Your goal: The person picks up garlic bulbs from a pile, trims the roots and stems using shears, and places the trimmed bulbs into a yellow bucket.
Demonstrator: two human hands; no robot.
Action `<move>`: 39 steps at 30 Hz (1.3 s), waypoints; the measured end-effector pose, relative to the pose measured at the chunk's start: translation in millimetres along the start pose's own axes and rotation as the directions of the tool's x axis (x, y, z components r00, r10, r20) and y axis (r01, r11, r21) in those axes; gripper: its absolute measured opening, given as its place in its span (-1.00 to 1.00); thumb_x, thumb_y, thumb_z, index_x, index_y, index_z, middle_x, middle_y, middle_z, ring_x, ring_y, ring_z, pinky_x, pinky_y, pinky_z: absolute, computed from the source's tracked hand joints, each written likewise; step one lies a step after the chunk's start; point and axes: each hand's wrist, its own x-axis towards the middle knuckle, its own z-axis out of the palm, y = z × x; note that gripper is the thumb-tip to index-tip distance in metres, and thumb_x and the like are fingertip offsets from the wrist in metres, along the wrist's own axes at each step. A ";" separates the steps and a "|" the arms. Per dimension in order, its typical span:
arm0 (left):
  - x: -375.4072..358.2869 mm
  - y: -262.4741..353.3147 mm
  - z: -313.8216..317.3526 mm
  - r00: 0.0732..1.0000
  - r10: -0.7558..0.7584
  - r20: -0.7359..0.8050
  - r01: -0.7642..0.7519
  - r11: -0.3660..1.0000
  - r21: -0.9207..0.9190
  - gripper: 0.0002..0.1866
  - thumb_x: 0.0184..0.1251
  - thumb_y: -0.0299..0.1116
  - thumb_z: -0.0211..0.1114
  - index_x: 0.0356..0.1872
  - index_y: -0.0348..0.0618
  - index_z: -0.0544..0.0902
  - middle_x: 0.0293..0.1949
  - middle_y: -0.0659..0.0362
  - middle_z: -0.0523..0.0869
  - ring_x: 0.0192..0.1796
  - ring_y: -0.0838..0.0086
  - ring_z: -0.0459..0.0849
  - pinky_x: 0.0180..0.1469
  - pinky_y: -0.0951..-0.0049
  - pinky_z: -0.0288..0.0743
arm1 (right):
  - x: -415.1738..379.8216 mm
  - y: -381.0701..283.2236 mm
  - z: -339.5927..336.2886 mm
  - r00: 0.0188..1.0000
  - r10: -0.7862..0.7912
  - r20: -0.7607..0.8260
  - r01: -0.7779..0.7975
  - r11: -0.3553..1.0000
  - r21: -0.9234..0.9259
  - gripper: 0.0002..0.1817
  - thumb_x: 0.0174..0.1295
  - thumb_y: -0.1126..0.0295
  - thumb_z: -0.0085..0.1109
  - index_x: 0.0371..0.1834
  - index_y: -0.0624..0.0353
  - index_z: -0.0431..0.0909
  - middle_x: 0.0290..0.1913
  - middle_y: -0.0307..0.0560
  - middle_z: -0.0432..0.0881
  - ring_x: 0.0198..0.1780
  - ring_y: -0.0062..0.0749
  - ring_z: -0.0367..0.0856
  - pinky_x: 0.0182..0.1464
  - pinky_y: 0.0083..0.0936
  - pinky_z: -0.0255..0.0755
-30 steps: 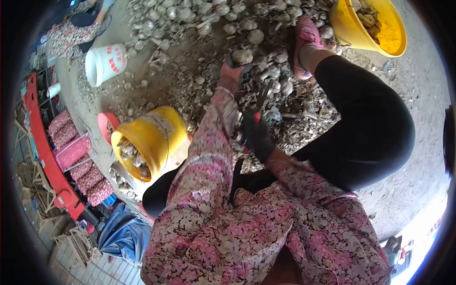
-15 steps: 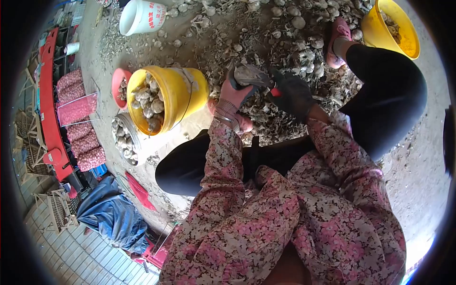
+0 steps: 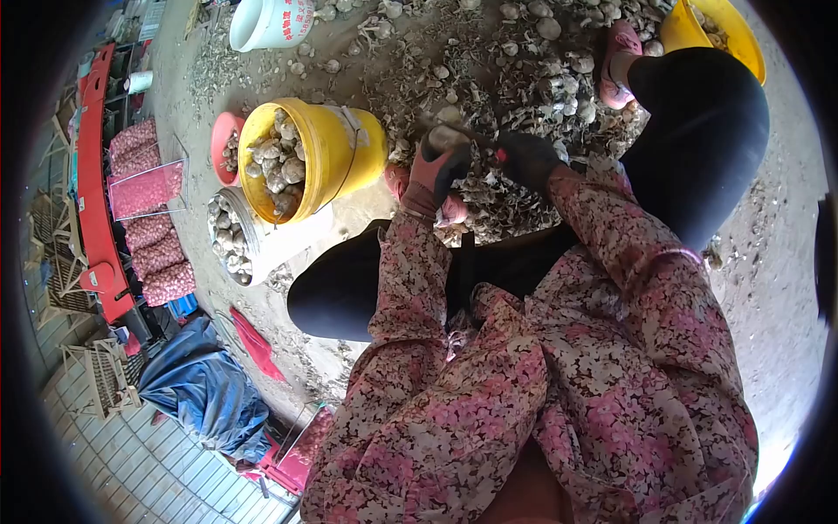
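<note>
My left hand (image 3: 439, 171), in a pink and dark glove, is closed around a garlic bulb (image 3: 447, 137) above the heap of garlic and dry leaves. Just to its right, my right hand (image 3: 530, 162) in a dark glove grips a red-handled tool (image 3: 501, 155); most of the tool is hidden by the fingers. A thin brownish strip, blade or stem, spans from the bulb to the right hand. Beneath both hands lies a pile of dry garlic trimmings (image 3: 497, 210).
Left of my hands stand a yellow bucket (image 3: 349, 162) of garlic bulbs, a white bucket (image 3: 253, 262) with more garlic and a small red bucket (image 3: 220, 131). Another yellow bucket (image 3: 685, 31) is at upper right. Filled pink net bags (image 3: 166, 284) lie far left.
The left hand has turned, and the bulb now shows paler above its fingers. Both hands have stayed close together, while the whole view has shifted slightly.
</note>
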 end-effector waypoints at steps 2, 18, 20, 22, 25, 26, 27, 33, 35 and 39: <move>-4.1 0.7 -0.8 0.997 -0.074 0.001 0.073 0.990 -0.118 -0.62 0.24 -0.40 0.30 0.06 -0.22 0.47 -0.22 0.24 0.58 -0.23 0.55 0.58 -0.22 0.54 0.52 | 1.3 0.6 2.4 0.996 0.070 -0.052 -0.067 0.997 0.046 -0.80 0.10 0.32 0.16 -0.23 0.11 0.51 -0.35 0.10 0.63 -0.24 0.06 0.63 -0.23 -0.09 0.46; 6.8 -3.1 0.3 0.920 0.383 0.088 -0.388 0.920 0.057 -0.60 0.12 -0.52 0.20 0.04 -0.25 0.42 -0.11 0.11 0.63 -0.08 0.41 0.65 -0.06 0.49 0.56 | -14.1 -35.3 6.6 0.968 0.204 -0.146 -0.104 0.854 0.510 -0.59 0.22 0.12 0.23 0.01 0.16 0.49 -0.36 0.02 0.64 -0.40 -0.29 0.60 -0.30 -0.34 0.46; 3.7 2.9 -0.7 0.991 0.127 -0.038 -0.133 0.957 -0.259 -0.46 -0.10 -0.69 0.13 0.05 -0.14 0.44 -0.15 0.12 0.59 -0.06 0.32 0.60 -0.05 0.36 0.55 | -11.8 -32.3 17.9 0.978 0.179 -0.106 -0.110 0.876 0.470 -0.62 0.21 0.15 0.24 -0.06 0.18 0.52 -0.43 -0.06 0.62 -0.48 -0.32 0.56 -0.38 -0.36 0.43; -0.8 2.8 2.8 0.983 0.173 -0.067 -0.185 0.943 -0.278 -0.43 -0.16 -0.71 0.16 0.03 -0.14 0.45 -0.16 0.14 0.59 -0.07 0.32 0.60 -0.04 0.37 0.55 | -9.7 -29.1 14.3 0.950 0.307 0.064 -0.269 0.695 0.666 -0.66 0.22 0.13 0.23 -0.14 0.19 0.56 -0.45 -0.10 0.62 -0.46 -0.40 0.57 -0.38 -0.42 0.43; -8.1 0.0 -5.0 0.960 0.260 -0.107 -0.281 0.892 -0.353 -0.42 -0.22 -0.74 0.19 -0.01 -0.12 0.46 -0.17 0.17 0.59 -0.09 0.35 0.61 -0.03 0.39 0.54 | 0.7 -28.5 9.6 0.873 0.393 0.287 -0.428 0.339 0.838 -0.70 0.25 0.13 0.21 -0.24 0.17 0.61 -0.49 -0.19 0.58 -0.45 -0.59 0.52 -0.42 -0.51 0.38; -11.2 -1.9 -6.5 0.949 0.294 -0.114 -0.314 0.852 -0.418 -0.42 -0.23 -0.75 0.20 -0.03 -0.12 0.47 -0.16 0.17 0.59 -0.09 0.38 0.60 -0.02 0.39 0.53 | 1.2 -28.5 8.5 0.852 0.412 0.322 -0.436 0.220 0.873 -0.72 0.27 0.15 0.19 -0.26 0.15 0.62 -0.51 -0.25 0.56 -0.47 -0.69 0.47 -0.45 -0.56 0.34; -13.0 -2.7 -8.2 0.948 0.297 -0.118 -0.319 0.847 -0.425 -0.42 -0.23 -0.75 0.20 -0.03 -0.12 0.47 -0.16 0.17 0.59 -0.09 0.38 0.60 -0.02 0.39 0.53 | 0.3 -29.3 7.8 0.853 0.412 0.321 -0.438 0.228 0.870 -0.72 0.27 0.15 0.19 -0.26 0.15 0.62 -0.51 -0.25 0.56 -0.47 -0.69 0.47 -0.45 -0.56 0.34; -36.2 13.2 -18.1 0.976 0.121 0.179 -0.158 0.964 0.212 -0.41 -0.23 -0.66 0.22 0.01 -0.08 0.50 -0.09 0.23 0.54 -0.01 0.44 0.54 0.03 0.46 0.44 | 4.1 -62.2 -25.1 0.976 0.159 0.150 -0.218 0.641 0.736 -0.76 0.26 0.21 0.20 -0.22 0.16 0.63 -0.49 -0.21 0.59 -0.45 -0.62 0.50 -0.41 -0.54 0.37; -40.6 1.9 -21.2 0.897 0.337 0.285 -0.434 0.794 0.426 -0.46 -0.34 -0.50 0.31 -0.10 -0.14 0.57 -0.11 0.19 0.57 -0.06 0.35 0.53 0.07 0.40 0.41 | 1.4 -57.4 -17.4 0.967 0.083 0.240 -0.246 0.544 0.802 -0.71 0.22 0.17 0.21 -0.20 0.17 0.63 -0.43 -0.12 0.64 -0.39 -0.49 0.58 -0.33 -0.47 0.44; -44.0 30.5 -50.6 0.950 0.277 -0.145 -0.247 0.949 0.195 -0.48 -0.32 -0.57 0.31 -0.11 -0.21 0.57 -0.12 0.17 0.58 -0.04 0.38 0.54 0.06 0.42 0.44 | 20.1 -13.6 -27.8 0.994 -0.090 -0.061 0.097 0.988 0.120 -0.77 0.16 0.26 0.12 -0.21 0.10 0.64 -0.14 0.05 0.66 -0.18 -0.06 0.65 -0.12 -0.30 0.52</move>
